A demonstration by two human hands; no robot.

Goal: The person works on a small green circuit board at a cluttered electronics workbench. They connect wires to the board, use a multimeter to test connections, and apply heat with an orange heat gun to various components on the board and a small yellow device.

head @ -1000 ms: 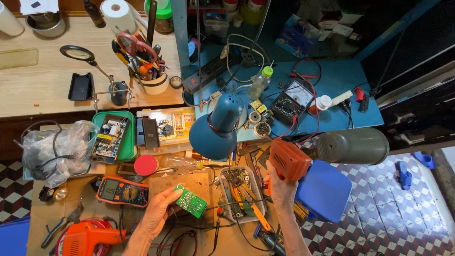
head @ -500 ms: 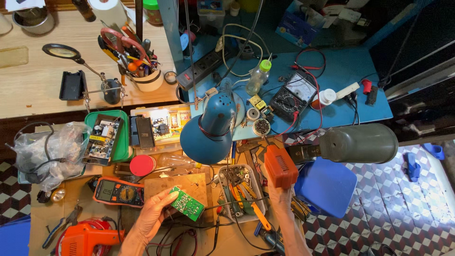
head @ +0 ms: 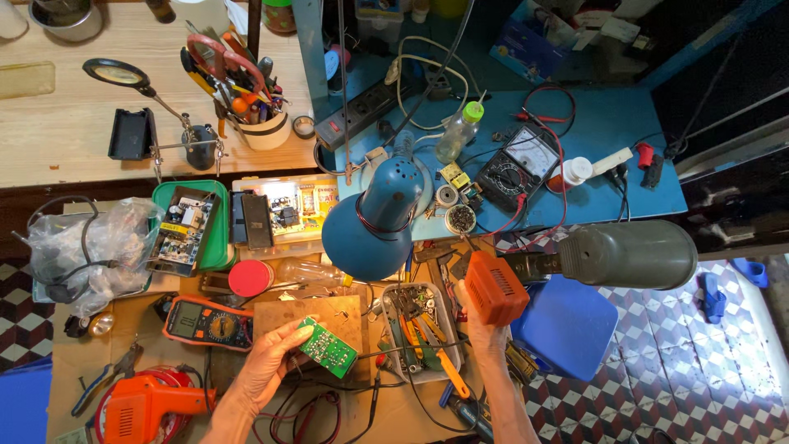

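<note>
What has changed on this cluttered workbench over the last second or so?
Very little. The left hand still holds the small green circuit board, and the right hand still grips the orange ribbed plastic box, which has shifted slightly up and toward the grey lamp. Nothing was picked up or released; the blue desk lamp and tools stayed put.

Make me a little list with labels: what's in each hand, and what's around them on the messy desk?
left hand: holds a small green circuit board
right hand: grips an orange box-shaped tool
between the hands: clear tray of hand tools
under the board: brown wooden block
left of the left hand: orange-edged multimeter
above: blue desk lamp
bottom left: orange drill-shaped tool
</note>
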